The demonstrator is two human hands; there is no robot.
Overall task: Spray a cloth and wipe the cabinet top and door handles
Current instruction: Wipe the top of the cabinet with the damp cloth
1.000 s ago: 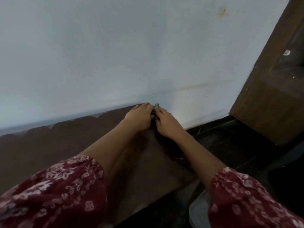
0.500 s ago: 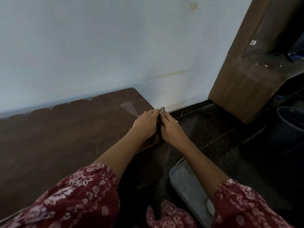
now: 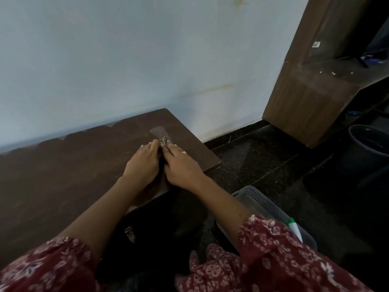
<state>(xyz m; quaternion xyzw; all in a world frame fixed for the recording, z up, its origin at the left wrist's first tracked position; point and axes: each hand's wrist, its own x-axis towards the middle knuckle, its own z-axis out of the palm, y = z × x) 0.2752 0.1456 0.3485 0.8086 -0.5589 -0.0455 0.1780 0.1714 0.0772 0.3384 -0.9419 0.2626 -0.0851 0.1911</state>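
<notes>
A dark brown cabinet top runs along the pale wall. My left hand and my right hand lie side by side on its right end, fingers pressed down. Between the fingertips a small bit of grey cloth pokes out; the rest of it is hidden under both hands. A ring shows on my right hand. Below the top's front edge, a metal door handle shows on the dark cabinet front.
A grey perforated basket stands on the dark floor at the cabinet's right, with a green and white item in it. A brown wooden unit stands at the right, with a dark bucket beside it. My red floral sleeves fill the bottom.
Both hands, kept together on the cloth, slid from the back corner by the wall to the cabinet's right front edge, then back onto the top. The view shifted as well.
</notes>
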